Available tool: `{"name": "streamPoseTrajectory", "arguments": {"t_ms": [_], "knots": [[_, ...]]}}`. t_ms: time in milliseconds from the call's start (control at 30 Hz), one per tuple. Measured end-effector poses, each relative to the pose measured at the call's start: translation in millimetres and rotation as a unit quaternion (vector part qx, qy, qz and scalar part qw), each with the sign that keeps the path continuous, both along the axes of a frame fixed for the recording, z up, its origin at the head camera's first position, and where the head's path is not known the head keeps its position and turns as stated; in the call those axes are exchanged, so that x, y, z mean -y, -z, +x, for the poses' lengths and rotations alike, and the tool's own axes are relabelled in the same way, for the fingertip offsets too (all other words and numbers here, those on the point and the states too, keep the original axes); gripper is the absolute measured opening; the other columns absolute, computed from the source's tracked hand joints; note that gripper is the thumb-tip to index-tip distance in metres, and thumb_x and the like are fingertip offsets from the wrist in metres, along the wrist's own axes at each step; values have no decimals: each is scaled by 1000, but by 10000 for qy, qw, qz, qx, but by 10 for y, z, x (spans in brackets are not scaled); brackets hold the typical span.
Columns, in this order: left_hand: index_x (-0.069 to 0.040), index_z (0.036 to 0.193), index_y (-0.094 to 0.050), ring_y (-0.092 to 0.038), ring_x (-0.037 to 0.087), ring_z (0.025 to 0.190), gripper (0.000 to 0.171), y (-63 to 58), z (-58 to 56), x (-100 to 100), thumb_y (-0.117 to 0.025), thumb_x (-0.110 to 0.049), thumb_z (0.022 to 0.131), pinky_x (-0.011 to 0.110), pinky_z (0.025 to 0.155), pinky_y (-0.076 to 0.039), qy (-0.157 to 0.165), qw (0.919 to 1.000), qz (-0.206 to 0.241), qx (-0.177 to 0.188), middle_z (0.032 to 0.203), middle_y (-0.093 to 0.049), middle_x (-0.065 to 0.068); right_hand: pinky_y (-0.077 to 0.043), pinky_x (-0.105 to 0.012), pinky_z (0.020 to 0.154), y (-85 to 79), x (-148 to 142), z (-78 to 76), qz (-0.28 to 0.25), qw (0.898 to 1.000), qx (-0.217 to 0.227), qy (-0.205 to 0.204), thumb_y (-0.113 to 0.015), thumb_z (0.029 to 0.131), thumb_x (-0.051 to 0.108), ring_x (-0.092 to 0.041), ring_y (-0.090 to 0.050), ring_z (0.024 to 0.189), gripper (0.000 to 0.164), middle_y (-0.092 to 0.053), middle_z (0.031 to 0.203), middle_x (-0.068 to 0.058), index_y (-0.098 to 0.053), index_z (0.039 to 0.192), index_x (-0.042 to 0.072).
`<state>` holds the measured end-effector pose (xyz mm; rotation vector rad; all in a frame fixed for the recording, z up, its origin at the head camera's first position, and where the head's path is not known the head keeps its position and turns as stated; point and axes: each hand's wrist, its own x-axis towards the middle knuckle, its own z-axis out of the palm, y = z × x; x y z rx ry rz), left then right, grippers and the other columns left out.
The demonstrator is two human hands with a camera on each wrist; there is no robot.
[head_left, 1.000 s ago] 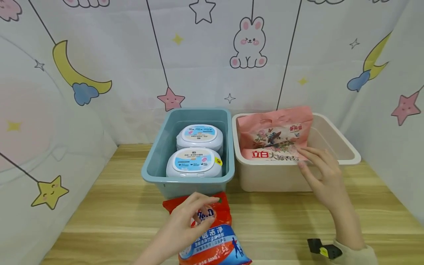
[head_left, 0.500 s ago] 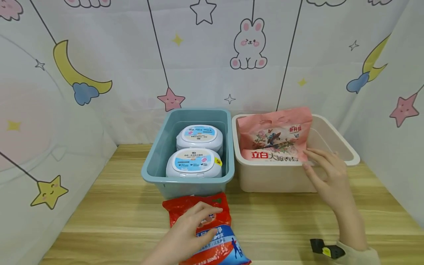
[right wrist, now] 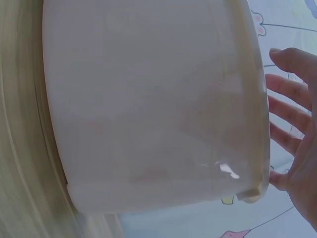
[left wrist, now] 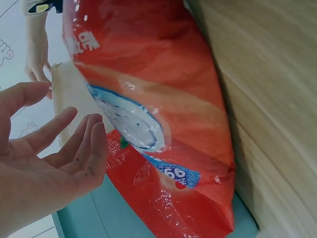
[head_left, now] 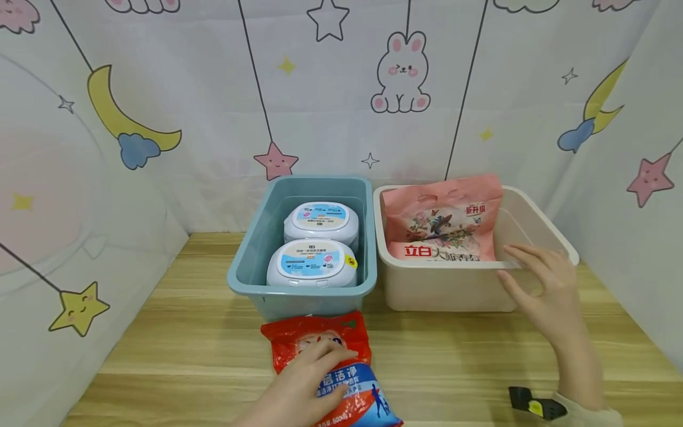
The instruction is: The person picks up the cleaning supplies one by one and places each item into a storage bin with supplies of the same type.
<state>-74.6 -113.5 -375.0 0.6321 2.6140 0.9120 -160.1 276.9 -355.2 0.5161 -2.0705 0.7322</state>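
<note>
A red and blue bag of washing powder [head_left: 320,326] lies on the wooden table in front of the blue bin. My left hand [head_left: 309,385] hovers over it with relaxed, slightly bent fingers; the left wrist view shows the fingers beside the bag [left wrist: 163,109], gripping nothing. At the front rim of the cream bin [head_left: 448,289] is my right hand [head_left: 555,302], fingers spread and holding nothing; contact with the rim is unclear. Inside that bin, on its left side, a pink bag of washing powder [head_left: 443,219] leans with its top above the rim.
The blue bin [head_left: 306,303] stands left of the cream one. It holds two white lidded tubs [head_left: 312,264] with blue labels, one behind the other. A printed curtain [head_left: 331,107] hangs behind and at both sides of the table [head_left: 171,344].
My right hand has drawn away from the pink bag, moving right and slightly nearer. My left hand has lowered toward the red bag and shifted a little right.
</note>
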Motion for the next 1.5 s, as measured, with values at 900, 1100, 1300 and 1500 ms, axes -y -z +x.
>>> {"name": "streamPoseTrajectory", "arguments": {"t_ms": [900, 1100, 1300, 1500], "knots": [[-37, 133, -52, -48, 15, 119, 55, 110, 33, 7, -68, -49, 82, 38, 88, -56, 411, 9940, -944, -369, 133, -51, -9, -16, -65, 111, 12, -87, 70, 431, 9948, 541, 744, -76, 75, 14, -36, -52, 102, 37, -67, 110, -18, -70, 110, 7], [-35, 132, -53, -46, 16, 120, 54, 122, 38, 13, -69, -47, 82, 34, 85, -57, 407, 9942, -957, -289, 134, -49, -8, -16, -65, 111, 19, -86, 71, 415, 9953, 473, 741, -77, 77, 15, -36, -52, 102, 34, -67, 107, -19, -70, 109, 6], [-36, 132, -53, -44, 18, 121, 55, 122, 48, 24, -69, -50, 81, 36, 83, -57, 393, 9932, -1061, -273, 136, -48, -8, -16, -65, 112, 23, -84, 71, 395, 9955, 447, 739, -77, 76, 15, -35, -51, 101, 34, -67, 103, -18, -71, 108, 6], [-39, 130, -53, -44, 20, 123, 59, 119, 60, 26, -72, -54, 76, 41, 80, -58, 244, 9933, -1127, -56, 135, -49, -7, -16, -64, 112, 27, -85, 72, 380, 9954, 472, 742, -77, 76, 19, -37, -51, 101, 34, -66, 101, -18, -71, 107, 7]]}}
